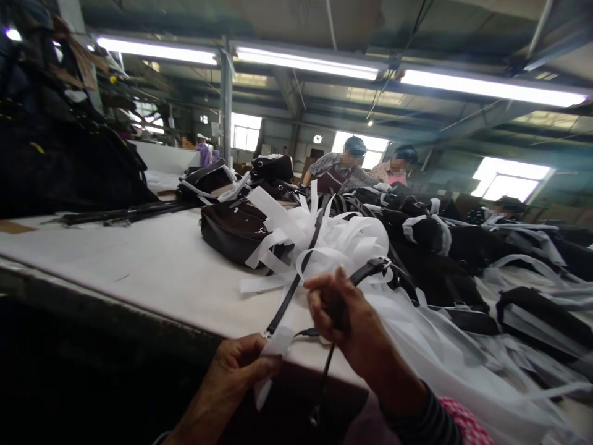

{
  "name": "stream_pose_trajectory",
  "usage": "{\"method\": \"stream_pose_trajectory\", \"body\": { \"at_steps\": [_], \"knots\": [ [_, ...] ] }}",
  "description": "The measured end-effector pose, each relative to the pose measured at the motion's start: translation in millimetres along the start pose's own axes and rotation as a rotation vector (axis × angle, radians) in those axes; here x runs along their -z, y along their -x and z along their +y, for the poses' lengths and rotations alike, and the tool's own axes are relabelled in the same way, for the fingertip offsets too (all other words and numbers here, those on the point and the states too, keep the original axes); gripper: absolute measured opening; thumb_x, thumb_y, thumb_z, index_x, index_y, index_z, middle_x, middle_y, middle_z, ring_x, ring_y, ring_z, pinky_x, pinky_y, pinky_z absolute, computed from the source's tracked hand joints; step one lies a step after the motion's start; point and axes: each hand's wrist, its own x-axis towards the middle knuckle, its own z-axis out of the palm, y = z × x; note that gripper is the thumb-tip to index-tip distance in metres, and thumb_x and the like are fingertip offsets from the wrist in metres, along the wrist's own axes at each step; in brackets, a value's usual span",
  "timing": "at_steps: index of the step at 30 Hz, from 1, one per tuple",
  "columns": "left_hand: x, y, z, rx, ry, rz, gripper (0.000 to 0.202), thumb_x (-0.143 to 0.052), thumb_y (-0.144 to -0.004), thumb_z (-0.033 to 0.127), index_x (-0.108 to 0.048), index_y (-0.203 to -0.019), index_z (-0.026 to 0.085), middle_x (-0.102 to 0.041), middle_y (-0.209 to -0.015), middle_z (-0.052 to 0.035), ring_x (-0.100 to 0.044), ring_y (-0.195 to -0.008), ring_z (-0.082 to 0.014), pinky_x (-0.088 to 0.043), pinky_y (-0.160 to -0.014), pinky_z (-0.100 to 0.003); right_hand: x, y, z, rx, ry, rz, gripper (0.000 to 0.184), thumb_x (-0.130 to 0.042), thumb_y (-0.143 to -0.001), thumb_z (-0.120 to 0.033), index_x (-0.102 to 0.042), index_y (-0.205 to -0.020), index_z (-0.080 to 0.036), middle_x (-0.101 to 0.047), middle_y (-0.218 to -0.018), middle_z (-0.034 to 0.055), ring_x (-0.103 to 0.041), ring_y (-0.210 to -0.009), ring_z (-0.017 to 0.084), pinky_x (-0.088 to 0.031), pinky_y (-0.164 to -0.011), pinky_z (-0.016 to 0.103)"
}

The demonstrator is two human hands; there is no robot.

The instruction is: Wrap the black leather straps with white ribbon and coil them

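Observation:
My left hand [234,371] is closed in a pinch on a white strip [280,341] of thin wrapping material. The strip meets the metal-fitted end of a narrow black strap [291,296], which runs up across the table. My right hand [345,315] is curled around a dark strap [368,270] with a metal buckle [385,264] at its upper end. Below this hand hangs a thin dark length with a metal clasp [315,415]. Just beyond both hands lies a loose pile of white strips [343,238], against a dark brown bag [231,232].
The white worktable [152,266] has its front edge at left. More dark straps [125,213] lie near a large black heap [60,148]. Dark bags [430,272] and white wrapping [445,358] crowd the right side. Several co-workers, among them one person [331,170], are across the table.

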Motion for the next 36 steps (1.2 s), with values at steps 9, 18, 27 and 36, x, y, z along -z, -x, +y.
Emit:
{"method": "stream_pose_trajectory", "body": {
  "at_steps": [9, 18, 27, 36],
  "knots": [
    [-9.3, 19.5, -34.7, 0.064, -0.105, -0.053, 0.029, -0.079, -0.081, 0.040, -0.072, -0.073, 0.013, -0.056, -0.066, 0.0011, -0.045, -0.061, -0.0110, -0.032, -0.057, -0.022, -31.9, 3.9, -74.2, 0.236, 0.105, -0.009, 0.045, -0.070, -0.088, -0.063, -0.071, -0.080, -0.019, -0.047, -0.065, -0.0017, -0.033, -0.049, 0.008, -0.015, -0.036, 0.019],
    [-11.4, 13.5, -10.4, 0.062, -0.035, -0.140, 0.023, -0.082, -0.078, 0.033, -0.072, -0.069, 0.014, -0.060, -0.068, 0.0001, -0.046, -0.062, -0.0103, -0.032, -0.057, -0.021, -49.5, -11.7, -76.3, 0.321, 0.183, -0.067, 0.053, -0.053, -0.097, -0.067, -0.068, -0.077, -0.020, -0.047, -0.066, -0.0031, -0.034, -0.049, 0.007, -0.015, -0.037, 0.020],
    [-5.1, 14.6, -26.1, 0.096, -0.094, -0.123, 0.028, -0.080, -0.080, 0.039, -0.075, -0.071, 0.013, -0.060, -0.066, -0.0010, -0.045, -0.060, -0.0107, -0.030, -0.057, -0.023, -45.8, -14.9, -80.4, 0.346, 0.163, -0.059, 0.051, -0.051, -0.101, -0.062, -0.068, -0.078, -0.019, -0.049, -0.068, -0.0031, -0.035, -0.048, 0.005, -0.016, -0.041, 0.022],
    [-1.9, 12.9, -27.9, 0.093, -0.087, -0.139, 0.035, -0.080, -0.078, 0.048, -0.076, -0.074, 0.013, -0.063, -0.069, -0.0031, -0.047, -0.063, -0.0127, -0.032, -0.057, -0.023, -47.6, -22.1, -68.5, 0.335, 0.193, -0.059, 0.056, -0.060, -0.089, -0.075, -0.068, -0.077, -0.021, -0.048, -0.065, -0.0037, -0.035, -0.047, 0.006, -0.017, -0.038, 0.020]
  ]
}}
